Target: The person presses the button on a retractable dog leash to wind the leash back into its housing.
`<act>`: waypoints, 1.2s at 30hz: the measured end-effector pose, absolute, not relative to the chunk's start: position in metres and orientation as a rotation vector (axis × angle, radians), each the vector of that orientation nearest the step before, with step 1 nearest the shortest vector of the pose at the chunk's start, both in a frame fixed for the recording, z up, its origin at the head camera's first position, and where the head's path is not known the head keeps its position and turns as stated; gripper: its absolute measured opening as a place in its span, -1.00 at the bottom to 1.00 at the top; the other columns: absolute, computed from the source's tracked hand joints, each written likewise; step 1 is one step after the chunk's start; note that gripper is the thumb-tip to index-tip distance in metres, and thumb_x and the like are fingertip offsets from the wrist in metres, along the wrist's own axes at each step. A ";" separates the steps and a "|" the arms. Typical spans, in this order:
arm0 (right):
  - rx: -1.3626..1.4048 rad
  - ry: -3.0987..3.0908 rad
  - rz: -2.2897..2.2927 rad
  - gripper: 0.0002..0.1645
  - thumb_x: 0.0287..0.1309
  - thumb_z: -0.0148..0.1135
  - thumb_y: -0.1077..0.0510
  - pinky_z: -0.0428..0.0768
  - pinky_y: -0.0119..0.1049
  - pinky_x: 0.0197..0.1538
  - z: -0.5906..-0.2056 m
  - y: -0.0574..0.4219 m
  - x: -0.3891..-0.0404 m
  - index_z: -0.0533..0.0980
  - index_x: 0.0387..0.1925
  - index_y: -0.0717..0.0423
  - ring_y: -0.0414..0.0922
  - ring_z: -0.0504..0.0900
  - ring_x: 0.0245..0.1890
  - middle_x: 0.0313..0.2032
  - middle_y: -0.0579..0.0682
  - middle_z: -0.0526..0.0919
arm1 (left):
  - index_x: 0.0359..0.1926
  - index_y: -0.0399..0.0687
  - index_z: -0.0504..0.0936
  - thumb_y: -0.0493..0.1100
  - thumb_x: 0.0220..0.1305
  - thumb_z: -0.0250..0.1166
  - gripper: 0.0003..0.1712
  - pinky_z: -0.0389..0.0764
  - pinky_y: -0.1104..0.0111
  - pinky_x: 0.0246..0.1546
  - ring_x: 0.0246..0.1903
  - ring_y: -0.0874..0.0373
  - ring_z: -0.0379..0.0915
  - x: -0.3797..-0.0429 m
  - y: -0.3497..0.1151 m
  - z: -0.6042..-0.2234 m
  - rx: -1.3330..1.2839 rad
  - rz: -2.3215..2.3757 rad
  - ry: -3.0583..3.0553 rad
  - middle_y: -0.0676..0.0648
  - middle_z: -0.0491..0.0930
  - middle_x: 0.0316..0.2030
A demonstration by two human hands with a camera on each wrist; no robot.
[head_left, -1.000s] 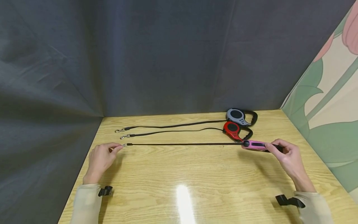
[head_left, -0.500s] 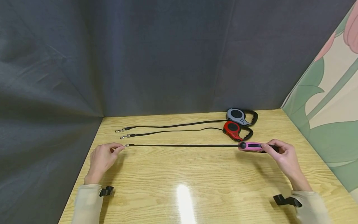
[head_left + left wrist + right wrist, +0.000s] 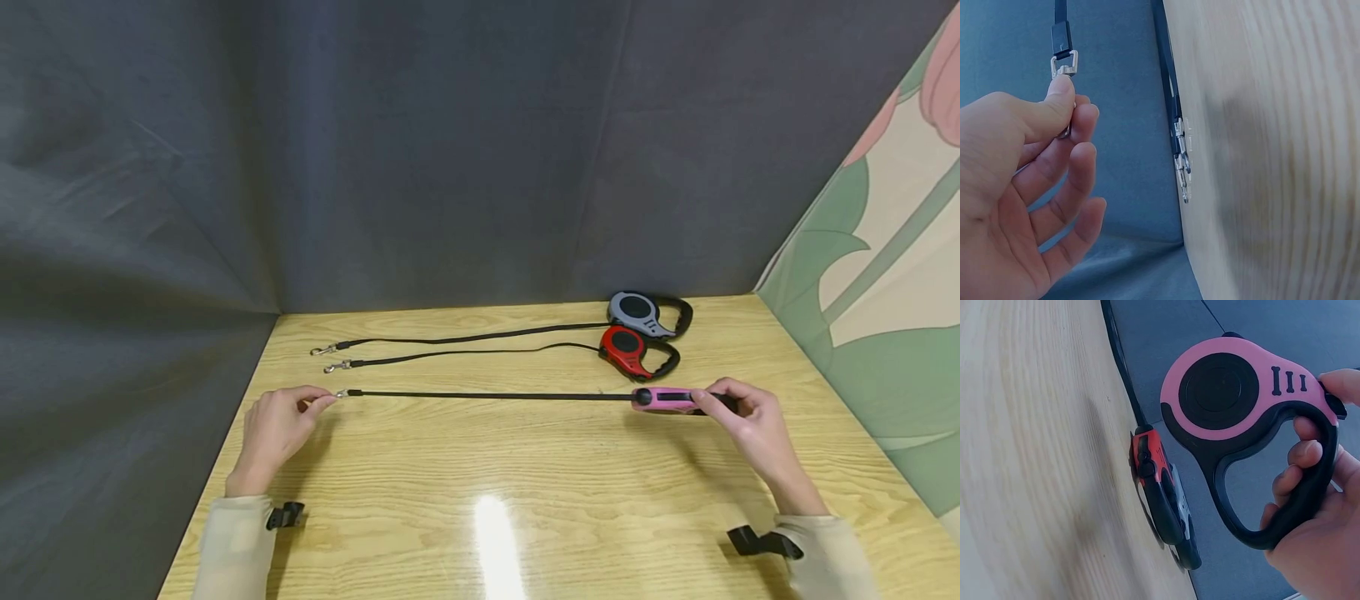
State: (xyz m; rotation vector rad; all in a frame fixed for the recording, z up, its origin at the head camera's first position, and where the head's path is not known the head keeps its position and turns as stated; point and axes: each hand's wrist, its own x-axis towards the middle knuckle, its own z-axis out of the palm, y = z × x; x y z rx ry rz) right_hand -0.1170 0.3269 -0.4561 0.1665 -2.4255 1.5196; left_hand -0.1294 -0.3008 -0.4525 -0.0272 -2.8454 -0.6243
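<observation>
Pink leash (image 3: pixel 660 401) hung above the table (image 3: pixel 420 475), as I saw remotely, long axis L-to-R, cord (image 3: pixel 495 396) straight btwn R hand (image 3: pixel 759 427) gripping its handle (image 3: pixel 1311 501) & L hand (image 3: pixel 272 433) pinching its clip (image 3: pixel 342 394).

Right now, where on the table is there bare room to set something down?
Widest: near middle of the table, between left hand and right hand, in front of the pink leash. Smaller: right of the red leash, behind the right hand. Crowded: back right, where red leash and gray leash lie close together.
</observation>
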 end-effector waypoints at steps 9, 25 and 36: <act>0.176 -2.440 1.516 -0.88 0.38 0.33 0.33 0.38 -0.31 -0.32 -0.457 0.324 -0.116 0.65 -0.34 0.29 -0.26 0.43 -0.43 -0.48 -0.28 0.60 | -0.12 0.05 0.89 0.11 0.44 0.43 -0.72 0.31 0.30 -0.59 -0.61 0.21 0.38 -0.130 -0.300 -0.454 -0.041 -0.619 -2.830 0.03 0.72 -0.53; 0.216 -2.464 1.516 -0.87 0.38 0.34 0.31 0.37 -0.28 -0.32 -0.452 0.317 -0.116 0.65 -0.34 0.26 -0.23 0.43 -0.42 -0.46 -0.24 0.60 | -0.12 0.03 0.90 0.10 0.44 0.43 -0.72 0.30 0.30 -0.59 -0.61 0.20 0.39 -0.129 -0.300 -0.456 -0.029 -0.647 -2.829 -0.01 0.76 -0.48; 0.239 -2.466 1.507 -0.85 0.37 0.34 0.33 0.35 -0.27 -0.33 -0.453 0.312 -0.117 0.64 -0.38 0.22 -0.22 0.41 -0.44 -0.48 -0.15 0.61 | -0.10 0.01 0.89 0.09 0.44 0.43 -0.70 0.35 0.29 -0.53 -0.55 0.22 0.46 -0.129 -0.300 -0.457 -0.039 -0.673 -2.850 -0.05 0.81 -0.40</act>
